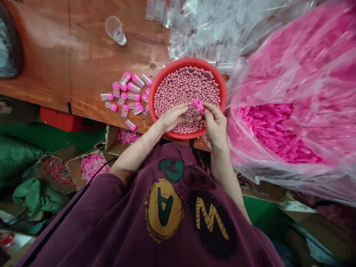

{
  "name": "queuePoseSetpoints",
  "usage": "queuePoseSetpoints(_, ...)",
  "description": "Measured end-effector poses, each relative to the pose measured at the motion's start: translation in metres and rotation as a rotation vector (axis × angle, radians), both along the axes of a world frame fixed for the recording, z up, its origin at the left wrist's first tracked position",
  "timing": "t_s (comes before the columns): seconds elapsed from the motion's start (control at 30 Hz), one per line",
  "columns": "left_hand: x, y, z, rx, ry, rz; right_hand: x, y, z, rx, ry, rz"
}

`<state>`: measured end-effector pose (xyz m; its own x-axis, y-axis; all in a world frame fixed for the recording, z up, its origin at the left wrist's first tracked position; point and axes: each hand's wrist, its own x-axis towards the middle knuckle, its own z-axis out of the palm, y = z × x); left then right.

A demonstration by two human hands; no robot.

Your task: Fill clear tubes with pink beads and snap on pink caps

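Over a red basin (151, 98) of small pink beads (186, 85), my two hands meet. My left hand (172, 117) is closed around a clear tube (191, 112) that seems to have beads in it; its outline blends with the beads behind. My right hand (216, 122) pinches a bright pink cap (198, 105) at the tube's end. Whether the cap is fully seated I cannot tell. Left of the basin lie several bead-filled tubes (134, 87) with pink caps, mostly on their sides.
Clear tubes (211, 26) are heaped behind the basin. A large plastic bag (300, 66) of pink caps (278, 133) stands at the right. A clear cup (114, 27) lies at the back left. Below the table edge, cardboard boxes (72, 167) hold small pink and red pieces.
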<state>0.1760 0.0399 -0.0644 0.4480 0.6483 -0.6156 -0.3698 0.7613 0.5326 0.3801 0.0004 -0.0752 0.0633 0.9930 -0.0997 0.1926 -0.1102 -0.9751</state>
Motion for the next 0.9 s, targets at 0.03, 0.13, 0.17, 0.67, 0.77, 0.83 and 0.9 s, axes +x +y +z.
queuePoseSetpoints(0.03,0.000,-0.001,0.001,-0.010,-0.003,-0.009,-0.001,0.000,0.004,0.019,-0.041,0.014)
queuePoseSetpoints(0.13,-0.001,-0.003,0.003,0.012,0.001,-0.051,-0.006,0.001,0.016,0.093,-0.209,0.068)
queuePoseSetpoints(0.17,-0.001,-0.004,0.004,0.026,0.010,-0.063,-0.008,0.002,0.020,0.122,-0.260,0.100)
queuePoseSetpoints(0.67,-0.018,-0.003,0.025,-0.032,0.105,-0.108,-0.016,0.007,-0.005,-0.169,0.101,0.065)
queuePoseSetpoints(0.77,-0.018,-0.002,0.030,-0.055,0.072,-0.083,-0.018,0.007,-0.005,-0.171,0.156,0.049)
queuePoseSetpoints(0.83,-0.018,-0.001,0.030,-0.066,0.051,-0.068,-0.016,0.009,-0.006,-0.131,0.139,-0.004)
queuePoseSetpoints(0.9,-0.019,0.001,0.028,-0.070,0.036,-0.050,-0.012,0.010,-0.005,-0.056,0.093,-0.065)
